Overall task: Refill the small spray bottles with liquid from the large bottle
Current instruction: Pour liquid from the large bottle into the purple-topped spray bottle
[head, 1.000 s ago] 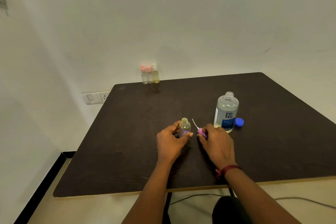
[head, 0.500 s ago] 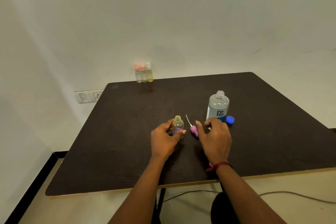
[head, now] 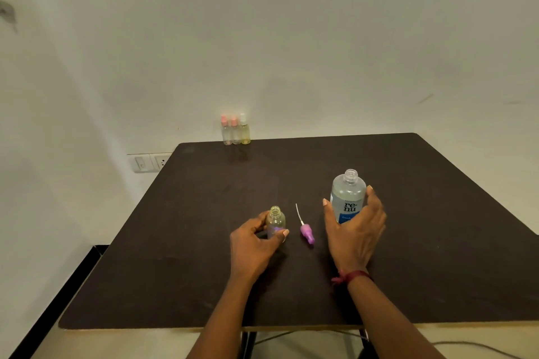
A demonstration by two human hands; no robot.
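A small clear spray bottle (head: 275, 220) stands uncapped on the dark table (head: 204, 242), and my left hand (head: 253, 245) holds it from the left and front. Its purple pump head (head: 306, 233) with a thin white tube lies on the table just to the right, with no hand on it. The large clear bottle (head: 347, 195) with a blue "renu" label stands open. My right hand (head: 354, 230) wraps its lower half, thumb on the left, fingers on the right. The blue cap is hidden behind that hand.
Three capped small spray bottles (head: 235, 130) stand in a row at the table's far edge against the wall. A wall socket (head: 150, 162) sits left of the table. Cables run on the floor under the near edge.
My right hand let go of the purple pump head, left it lying on the table, and moved right to the large bottle. My left hand stayed on the small bottle.
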